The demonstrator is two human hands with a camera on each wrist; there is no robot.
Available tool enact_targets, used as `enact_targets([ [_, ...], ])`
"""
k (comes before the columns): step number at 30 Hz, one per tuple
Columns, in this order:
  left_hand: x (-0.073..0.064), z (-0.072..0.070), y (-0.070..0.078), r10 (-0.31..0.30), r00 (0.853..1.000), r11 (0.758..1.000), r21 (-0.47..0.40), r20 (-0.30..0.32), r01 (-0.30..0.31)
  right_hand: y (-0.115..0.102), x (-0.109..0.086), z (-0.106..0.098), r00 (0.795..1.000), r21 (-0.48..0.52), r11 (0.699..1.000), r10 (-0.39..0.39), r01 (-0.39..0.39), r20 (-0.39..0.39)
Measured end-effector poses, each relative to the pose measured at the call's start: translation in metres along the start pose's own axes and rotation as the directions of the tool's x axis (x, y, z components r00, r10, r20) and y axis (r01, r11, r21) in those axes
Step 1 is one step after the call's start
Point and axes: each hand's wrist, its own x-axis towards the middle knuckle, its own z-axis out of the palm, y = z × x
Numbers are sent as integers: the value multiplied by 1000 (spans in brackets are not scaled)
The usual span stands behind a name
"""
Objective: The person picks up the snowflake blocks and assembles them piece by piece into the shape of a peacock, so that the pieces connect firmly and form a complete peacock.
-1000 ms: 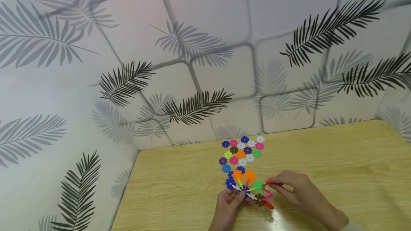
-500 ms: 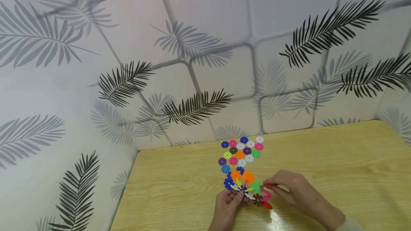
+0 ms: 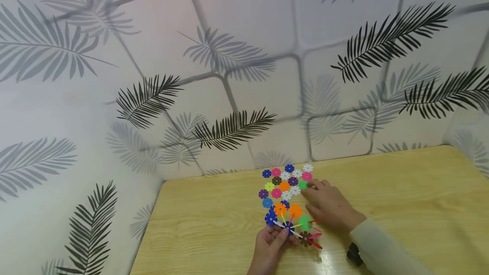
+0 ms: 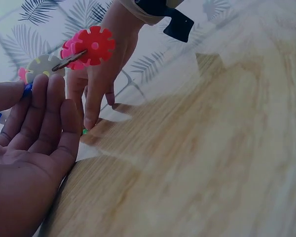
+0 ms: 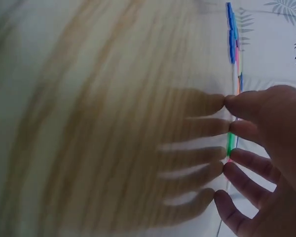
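Pale wood table (image 3: 206, 232) is lying below both hands. Right hand (image 3: 330, 203) is pointing forward, fingers (image 5: 256, 165) spread and loosely bent, grasping nothing visible. Left hand (image 3: 269, 245) is pinching joined-disc model (image 3: 291, 225). Loose discs (image 3: 284, 186) are lying beyond; green disc (image 3: 302, 185) is resting by right hand (contact is not showing clearly).

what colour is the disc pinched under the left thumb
Dark blue; the disc shows best in the head view.
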Motion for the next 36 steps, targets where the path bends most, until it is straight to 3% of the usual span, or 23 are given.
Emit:
enact_targets([
  [3,-2,2,2,-22,1000,1000,-7,-12,22,-1,2,2,999,-13,999,48,-48,8],
  [6,-2,3,3,-29,999,1000,4,-24,29,0,1,3,992,99,987,129,-130,16],
  [11,-2,1,3,-1,1000,999,32,-8,1,4,-4,3,971,248,939,238,-236,25],
  [17,-2,-2,0,48,998,999,24,40,-49,9,-9,-2,966,219,940,253,-260,61],
  [21,-1,-2,-1,50,998,998,22,45,-51,10,-17,-9,976,294,930,199,-218,93],
  [23,-2,-1,0,39,999,999,16,38,-39,9,-21,-12,983,381,906,154,-182,101],
  [26,-2,1,1,32,999,999,6,26,-32,7,-29,-16,986,540,827,112,-160,121],
  [29,-2,3,1,42,999,999,4,19,-42,5,-34,-23,988,622,769,97,-151,120],
  [31,-2,3,3,31,1000,1000,-4,0,-31,2,-38,-27,988,644,750,104,-151,110],
  [36,-3,5,6,-15,998,999,-42,-54,13,0,-52,-30,988,654,740,129,-155,89],
])
